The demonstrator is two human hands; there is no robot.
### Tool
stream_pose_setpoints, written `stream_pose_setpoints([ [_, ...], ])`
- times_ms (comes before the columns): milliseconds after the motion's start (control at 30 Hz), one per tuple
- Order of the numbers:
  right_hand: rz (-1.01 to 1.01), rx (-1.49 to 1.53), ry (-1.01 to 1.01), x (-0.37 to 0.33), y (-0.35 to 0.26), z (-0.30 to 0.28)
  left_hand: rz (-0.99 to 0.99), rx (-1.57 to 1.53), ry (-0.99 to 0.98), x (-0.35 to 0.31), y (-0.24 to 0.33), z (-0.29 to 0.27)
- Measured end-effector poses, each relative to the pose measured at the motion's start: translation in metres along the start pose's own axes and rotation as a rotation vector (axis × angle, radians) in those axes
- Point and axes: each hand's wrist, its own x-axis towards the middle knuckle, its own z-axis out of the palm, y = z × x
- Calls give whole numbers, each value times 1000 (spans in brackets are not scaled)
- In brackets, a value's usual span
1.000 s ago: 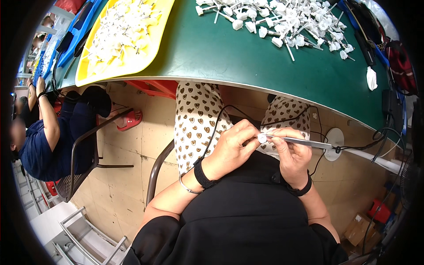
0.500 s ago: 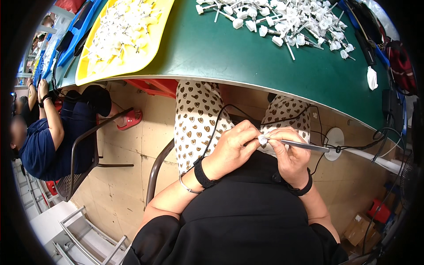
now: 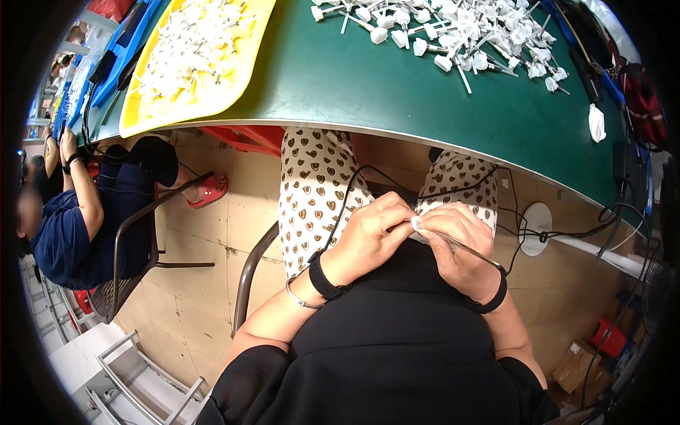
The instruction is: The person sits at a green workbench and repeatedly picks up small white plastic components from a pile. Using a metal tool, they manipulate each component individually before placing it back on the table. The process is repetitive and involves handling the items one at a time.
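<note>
Over my lap, just beyond the black top, both hands meet at a small white plastic piece. My left hand pinches this piece between thumb and fingertips. My right hand is closed around a slim grey metal tool that looks like tweezers. Its tip end lies at the white piece, hidden among the fingertips, and its back end points toward my right wrist. Similar white pieces with thin metal stems lie in a loose pile on the green table. More fill a yellow tray at the left.
The table's front edge runs beyond my knees. A single white piece lies near the right end, beside black cables. At the left, a person in dark blue sits on a chair. A stack of cardboard boxes stands on the floor at right.
My right hand has turned, swinging the metal tool's back end down and toward my wrist. Its fingers have closed in nearer the white piece. The left hand stays nearly in place.
</note>
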Motion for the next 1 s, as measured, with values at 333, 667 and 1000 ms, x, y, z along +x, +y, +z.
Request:
stream_pose_setpoints([
  [333,412,538,239,-25,4,2,4,-111,62,3,3,-5],
  [667,395,526,338,-19,-2,-2,323,171,574,31,80,-109],
  [1000,401,450,299,-21,-4,-6,259,873,437,105,100,-158],
])
